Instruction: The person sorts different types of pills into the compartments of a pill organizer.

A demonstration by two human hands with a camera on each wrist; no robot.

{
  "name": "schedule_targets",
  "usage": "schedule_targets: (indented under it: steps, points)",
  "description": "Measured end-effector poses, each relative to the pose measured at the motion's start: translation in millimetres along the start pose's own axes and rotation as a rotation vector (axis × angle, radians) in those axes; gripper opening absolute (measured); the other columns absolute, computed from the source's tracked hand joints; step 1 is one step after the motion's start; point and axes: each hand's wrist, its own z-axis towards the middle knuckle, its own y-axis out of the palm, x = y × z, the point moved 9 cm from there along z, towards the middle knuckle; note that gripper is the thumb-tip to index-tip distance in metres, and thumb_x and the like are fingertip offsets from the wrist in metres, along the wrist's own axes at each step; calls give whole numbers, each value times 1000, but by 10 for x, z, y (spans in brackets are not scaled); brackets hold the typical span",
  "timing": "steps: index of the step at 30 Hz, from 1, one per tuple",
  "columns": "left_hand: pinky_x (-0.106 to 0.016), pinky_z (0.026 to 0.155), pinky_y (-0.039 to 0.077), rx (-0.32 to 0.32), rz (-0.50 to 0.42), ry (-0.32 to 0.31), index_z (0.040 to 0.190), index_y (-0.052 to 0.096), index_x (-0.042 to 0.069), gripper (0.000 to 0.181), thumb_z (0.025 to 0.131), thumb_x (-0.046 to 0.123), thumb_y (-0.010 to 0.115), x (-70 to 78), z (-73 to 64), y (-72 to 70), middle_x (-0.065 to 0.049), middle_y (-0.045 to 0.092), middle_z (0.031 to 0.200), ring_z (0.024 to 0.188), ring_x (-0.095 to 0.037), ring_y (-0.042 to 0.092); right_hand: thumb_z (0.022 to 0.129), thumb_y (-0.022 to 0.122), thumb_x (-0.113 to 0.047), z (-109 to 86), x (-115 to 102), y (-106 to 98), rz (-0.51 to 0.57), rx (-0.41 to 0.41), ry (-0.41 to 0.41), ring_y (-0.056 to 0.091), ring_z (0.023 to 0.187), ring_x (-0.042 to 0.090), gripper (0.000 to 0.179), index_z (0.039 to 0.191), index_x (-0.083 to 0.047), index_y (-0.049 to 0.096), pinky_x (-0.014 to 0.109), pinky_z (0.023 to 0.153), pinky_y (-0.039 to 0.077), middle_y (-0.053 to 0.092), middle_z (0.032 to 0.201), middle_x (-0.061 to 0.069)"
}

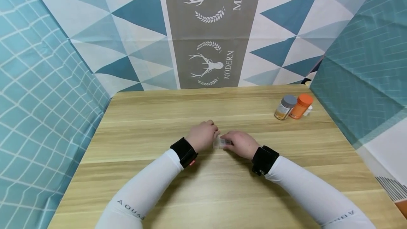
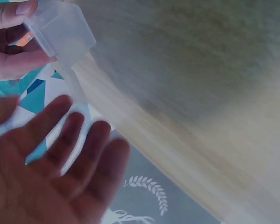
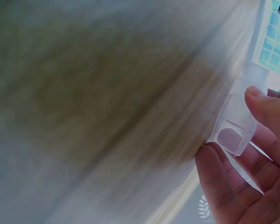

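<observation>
A small clear plastic box point(image 1: 220, 142), which looks like a pill case, is low over the middle of the wooden table. My right hand point(image 1: 242, 143) grips it between thumb and fingers. In the right wrist view, a round pale tablet-like piece point(image 3: 229, 138) shows in the box's near end, and a clear flap, apparently a raised lid point(image 3: 254, 77), stands at its far end. My left hand point(image 1: 202, 136) is just left of the box. In the left wrist view its fingers point(image 2: 99, 140) are loosely spread, apart from the box, with nothing in them.
A grey-capped bottle point(image 1: 285, 107), an orange bottle point(image 1: 300, 106) and a small white container point(image 1: 307, 111) stand together at the table's back right. Patterned cloth point(image 1: 136, 27) hangs behind the wooden table point(image 1: 152, 116), with blue cloth at both sides.
</observation>
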Motion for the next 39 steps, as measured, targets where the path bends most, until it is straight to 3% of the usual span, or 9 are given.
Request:
schedule_targets:
  steps: [3,6,14,21,27,30,33,39]
  points:
    - [-38,92,49,-104,-23,33,125,64,10,45,105,41,39,17,-37,126,-6,60,121,106,-21,54,88,72,-26,-5,-6,-2,-7,4,-9,60,93,13,34,118,-10,68,35,81,53,69,104,2]
    - [-41,100,43,-168,-38,41,135,55,9,60,102,54,34,7,-54,245,-9,55,132,117,-26,49,89,71,-26,-3,2,-1,-8,3,-4,60,94,13,32,117,-11,68,36,83,52,69,105,2]
    - [-46,106,36,-185,-74,10,146,42,10,73,97,65,31,2,-124,270,-11,46,143,128,-28,38,90,70,-28,29,-48,29,-24,-25,-25,59,102,16,37,122,-8,65,37,90,50,68,112,5]
    - [-48,100,41,-63,-36,51,148,37,11,72,98,63,32,76,-203,122,-12,45,142,124,-30,42,91,68,-29,-9,-25,36,-72,-35,-1,58,96,13,41,124,-6,62,35,85,52,66,107,5]
    - [-51,101,39,60,-50,32,148,37,14,73,95,63,42,58,-423,-94,-14,44,141,125,-31,39,91,60,-51,-68,79,-22,-56,-25,107,57,105,17,62,132,-4,55,38,88,51,63,120,9]
    - [-54,101,38,101,-31,10,148,38,18,76,91,68,45,16,-574,-125,-12,42,144,127,-31,37,93,57,-51,-148,228,-155,-31,25,192,56,107,23,61,131,-4,56,43,89,50,61,124,12]
    - [-56,101,35,126,-11,-18,148,38,20,80,88,72,46,-30,-720,-137,-11,40,146,128,-32,35,95,56,-42,-261,496,-382,-21,92,275,55,108,28,52,129,-3,55,48,87,50,58,125,16]
    - [-57,102,32,161,3,-46,148,37,20,81,87,70,50,-101,-923,-179,-12,38,146,127,-34,35,98,51,-32,-562,1249,-1180,-11,307,519,53,101,39,47,129,3,53,56,77,47,52,125,27]
